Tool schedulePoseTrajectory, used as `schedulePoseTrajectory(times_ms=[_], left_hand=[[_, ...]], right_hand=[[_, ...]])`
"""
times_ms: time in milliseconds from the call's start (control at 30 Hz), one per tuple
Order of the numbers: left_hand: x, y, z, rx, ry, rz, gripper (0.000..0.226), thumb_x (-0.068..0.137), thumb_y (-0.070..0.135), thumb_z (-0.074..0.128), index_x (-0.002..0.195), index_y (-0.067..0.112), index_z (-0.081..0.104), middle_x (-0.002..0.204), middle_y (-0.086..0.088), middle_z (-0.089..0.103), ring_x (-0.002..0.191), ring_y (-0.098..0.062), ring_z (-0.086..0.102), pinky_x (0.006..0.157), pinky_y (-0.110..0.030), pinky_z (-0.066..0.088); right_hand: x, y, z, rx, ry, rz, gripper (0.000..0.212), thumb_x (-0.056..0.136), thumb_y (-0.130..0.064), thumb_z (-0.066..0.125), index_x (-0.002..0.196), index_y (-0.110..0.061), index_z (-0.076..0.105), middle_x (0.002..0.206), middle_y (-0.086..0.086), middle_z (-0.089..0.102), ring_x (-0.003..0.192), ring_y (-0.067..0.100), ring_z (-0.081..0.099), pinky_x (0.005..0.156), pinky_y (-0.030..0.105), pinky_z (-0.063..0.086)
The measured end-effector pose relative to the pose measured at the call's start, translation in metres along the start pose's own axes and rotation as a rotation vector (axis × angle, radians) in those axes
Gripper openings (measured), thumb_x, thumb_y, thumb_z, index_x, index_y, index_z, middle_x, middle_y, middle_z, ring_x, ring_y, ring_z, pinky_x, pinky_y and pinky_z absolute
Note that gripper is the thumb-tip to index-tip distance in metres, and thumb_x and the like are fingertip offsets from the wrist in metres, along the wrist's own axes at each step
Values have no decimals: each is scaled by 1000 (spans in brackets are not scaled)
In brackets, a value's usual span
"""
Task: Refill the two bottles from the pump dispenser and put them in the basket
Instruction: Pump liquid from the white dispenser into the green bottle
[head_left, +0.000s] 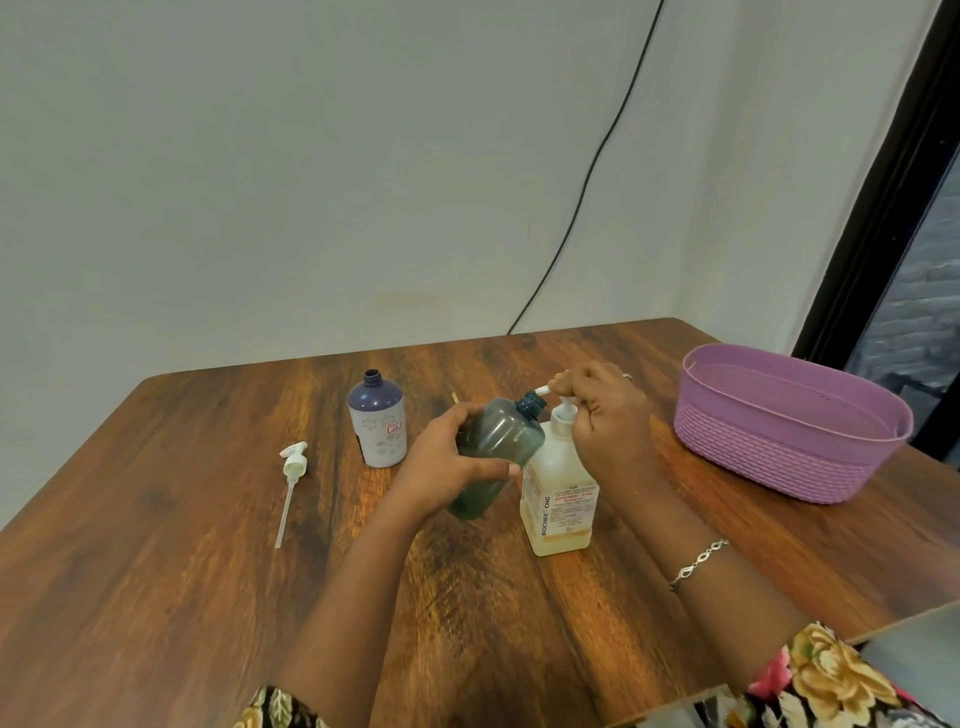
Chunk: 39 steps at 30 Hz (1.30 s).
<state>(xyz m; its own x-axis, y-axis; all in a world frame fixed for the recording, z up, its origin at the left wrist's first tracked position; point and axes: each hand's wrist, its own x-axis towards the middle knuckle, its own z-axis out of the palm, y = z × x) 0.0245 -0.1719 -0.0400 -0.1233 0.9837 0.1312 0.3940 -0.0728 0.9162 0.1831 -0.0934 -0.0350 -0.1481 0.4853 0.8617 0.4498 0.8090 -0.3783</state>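
Right sleeve (831, 675): floral print on dark cloth, with gold, cream and pink blooms; ends well back from the right hand (608, 415).
Left sleeve (280, 709): same print, tan leaves on black, well back from the left hand (441, 462).
Bracelet (698, 564): silver linked chain at the wrist, just behind the right hand.
Ring (627, 376): small, silvery, on a right-hand finger.

Left grip (448, 462) curled, raised; right grip (608, 415) curled, knuckles up.

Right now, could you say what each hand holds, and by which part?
The grip of the left hand is around the body of the teal bottle; the grip of the right hand is on the head of the pump dispenser.
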Motion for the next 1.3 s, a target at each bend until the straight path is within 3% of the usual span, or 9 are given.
schedulePoseTrajectory(times_ms=[167, 500, 700, 867, 1133, 1300], left_hand=[[0, 0, -3, 23, 5, 2, 63, 72, 18, 76, 127, 23, 45, 115, 8, 49, 106, -13, 49, 86, -28, 42], [2, -1, 1, 23, 9, 12, 64, 73, 17, 76, 129, 22, 44, 113, 10, 47, 105, -12, 47, 85, -26, 40], [4, 1, -1, 27, 17, 23, 62, 73, 19, 76, 126, 24, 45, 112, 11, 47, 103, -10, 47, 78, -20, 40], [3, 0, 1, 36, 6, 23, 64, 73, 18, 76, 128, 24, 44, 112, 11, 46, 103, -10, 46, 81, -23, 40], [0, 5, 0, 43, 7, 19, 65, 73, 18, 76, 129, 23, 44, 114, 9, 45, 105, -12, 46, 85, -27, 40], [-1, -2, 0, 41, 6, 30, 65, 72, 18, 76, 129, 25, 44, 114, 9, 47, 107, -13, 48, 87, -28, 42]], right_hand=[[10, -5, -5, -100, 3, -44, 41, 75, -15, 33, 72, -2, 72, 67, 8, 63, 58, 25, 57, 57, 30, 43], [-2, -3, -2, -66, 5, -12, 39, 74, -12, 34, 74, -1, 72, 73, 9, 68, 66, 24, 63, 59, 37, 53], [12, -5, -5, -117, -6, -43, 39, 74, -15, 34, 68, -3, 71, 64, 8, 64, 59, 24, 56, 58, 28, 40], [3, -3, 2, -91, 11, -39, 35, 71, -9, 35, 66, -1, 69, 64, 8, 64, 61, 24, 58, 55, 34, 50], [10, -5, -6, -34, -1, 19, 43, 75, -20, 34, 72, -1, 72, 67, 10, 64, 60, 25, 57, 58, 34, 47], [-1, -5, 4, -40, 61, 0, 36, 74, -12, 35, 68, 0, 69, 66, 9, 63, 62, 23, 58, 55, 41, 50]])
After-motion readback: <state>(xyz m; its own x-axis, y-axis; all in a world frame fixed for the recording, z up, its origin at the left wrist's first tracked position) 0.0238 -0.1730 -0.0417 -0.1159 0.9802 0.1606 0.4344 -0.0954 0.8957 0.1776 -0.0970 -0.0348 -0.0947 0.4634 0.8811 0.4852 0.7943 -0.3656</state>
